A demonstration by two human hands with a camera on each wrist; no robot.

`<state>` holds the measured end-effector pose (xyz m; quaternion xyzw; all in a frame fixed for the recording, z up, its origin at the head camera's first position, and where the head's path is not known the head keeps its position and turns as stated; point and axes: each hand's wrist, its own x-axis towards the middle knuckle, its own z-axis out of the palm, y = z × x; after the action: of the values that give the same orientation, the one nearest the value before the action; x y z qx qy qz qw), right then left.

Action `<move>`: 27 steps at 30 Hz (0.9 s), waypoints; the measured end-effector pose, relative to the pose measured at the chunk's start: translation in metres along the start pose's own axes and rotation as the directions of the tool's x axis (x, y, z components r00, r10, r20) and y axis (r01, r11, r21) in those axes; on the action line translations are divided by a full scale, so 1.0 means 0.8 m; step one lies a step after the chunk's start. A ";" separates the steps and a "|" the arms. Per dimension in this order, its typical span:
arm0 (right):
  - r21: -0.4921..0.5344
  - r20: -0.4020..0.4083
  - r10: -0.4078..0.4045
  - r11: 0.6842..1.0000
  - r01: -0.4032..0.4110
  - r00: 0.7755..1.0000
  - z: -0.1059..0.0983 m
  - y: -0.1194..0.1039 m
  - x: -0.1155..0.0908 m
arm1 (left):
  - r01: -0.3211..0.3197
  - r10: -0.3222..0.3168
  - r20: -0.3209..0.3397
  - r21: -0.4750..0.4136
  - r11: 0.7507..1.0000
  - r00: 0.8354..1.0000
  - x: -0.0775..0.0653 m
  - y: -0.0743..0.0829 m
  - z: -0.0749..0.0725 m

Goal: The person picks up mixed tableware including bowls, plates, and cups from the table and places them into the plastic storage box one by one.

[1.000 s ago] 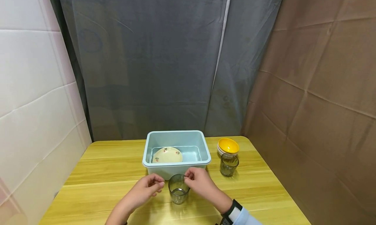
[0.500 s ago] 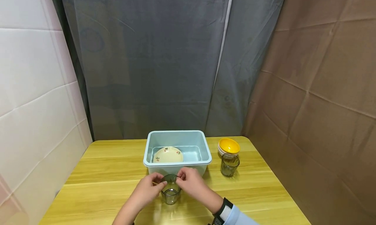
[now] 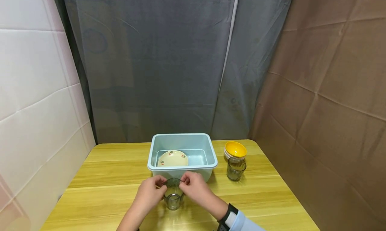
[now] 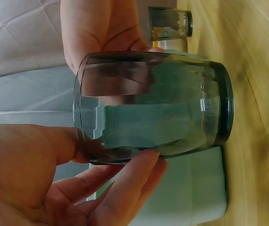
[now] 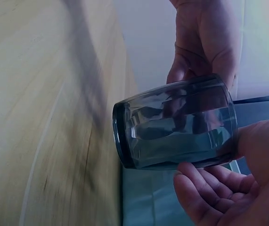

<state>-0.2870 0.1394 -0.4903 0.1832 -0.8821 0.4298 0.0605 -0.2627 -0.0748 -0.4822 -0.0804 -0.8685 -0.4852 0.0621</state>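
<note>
A smoky, see-through drinking glass [image 3: 173,200] stands upright in front of the blue basin, between my two hands. My left hand [image 3: 149,193] holds its left side near the rim, thumb toward me. In the left wrist view the thumb lies at the rim, and the fingers [image 4: 139,176] touch the wall. On the other side my right hand [image 3: 197,189] holds it by the upper edge. The right wrist view shows the glass [image 5: 176,125] with the right fingertips against its wall. Its base is close over the wooden table.
The pale blue basin [image 3: 182,170] holds a cream plate [image 3: 173,158] with small printed motifs. To its right, a yellow bowl [image 3: 236,148] sits on a white one, with a second smoky glass [image 3: 236,169] in front. Cloth curtains [image 3: 156,73] surround the wooden table [image 3: 114,170].
The drinking glass has shifted left with my right hand. My left hand has come in and taken hold of its left side. Basin and bowls stay put.
</note>
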 end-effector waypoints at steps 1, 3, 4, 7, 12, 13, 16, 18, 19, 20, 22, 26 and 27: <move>-0.001 0.001 -0.002 1.000 0.002 1.000 0.000 0.000 -0.001 | -0.001 0.001 0.002 0.002 1.000 1.000 0.000 0.001 0.000; 0.000 0.008 -0.005 1.000 0.005 1.000 0.000 0.001 -0.002 | -0.002 0.002 0.009 0.003 1.000 1.000 -0.001 0.001 0.000; 0.003 0.014 -0.004 1.000 0.004 1.000 0.000 0.000 -0.003 | -0.002 0.002 0.013 0.005 1.000 1.000 -0.001 0.001 0.000; 0.017 0.031 0.004 1.000 -0.004 1.000 -0.001 -0.001 -0.006 | -0.001 0.001 0.027 0.009 1.000 1.000 -0.002 0.003 -0.001; 0.068 0.061 0.018 0.997 -0.022 0.998 -0.003 -0.001 -0.012 | -0.011 0.010 0.041 0.028 1.000 0.999 -0.002 0.005 -0.004; 0.075 0.070 0.019 0.997 -0.024 0.997 -0.003 -0.001 -0.013 | -0.014 0.013 0.046 0.032 0.999 0.999 -0.002 0.005 -0.005; 0.088 0.111 0.011 0.996 -0.021 0.994 -0.008 0.000 -0.017 | -0.020 0.017 0.083 0.027 0.999 0.996 -0.001 0.003 -0.009; 0.091 0.147 -0.004 0.996 -0.009 0.989 -0.014 0.003 -0.021 | -0.013 0.012 0.120 0.008 1.000 0.993 -0.001 0.002 -0.012; 0.086 0.164 -0.012 0.996 -0.003 0.986 -0.018 0.005 -0.023 | -0.006 0.008 0.142 -0.010 1.000 0.990 -0.001 0.002 -0.015; 0.082 0.179 -0.025 0.997 0.010 0.983 -0.022 0.008 -0.025 | 0.002 0.003 0.161 -0.026 1.000 0.987 -0.001 0.001 -0.017; 0.060 0.200 -0.053 0.997 0.042 0.978 -0.030 0.014 -0.029 | 0.017 -0.007 0.190 -0.050 0.999 0.982 -0.001 0.001 -0.022; -0.004 0.213 -0.110 0.994 0.114 0.971 -0.045 0.032 -0.038 | 0.023 -0.006 0.219 -0.076 0.997 0.976 0.000 0.004 -0.031; -0.022 0.217 -0.117 0.992 0.125 0.969 -0.048 0.036 -0.040 | 0.020 -0.002 0.224 -0.076 0.997 0.974 0.000 0.005 -0.033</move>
<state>-0.2703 0.1943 -0.4959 0.2809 -0.8780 0.3874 -0.0060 -0.2614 -0.0956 -0.4653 -0.1322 -0.8509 -0.5067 -0.0421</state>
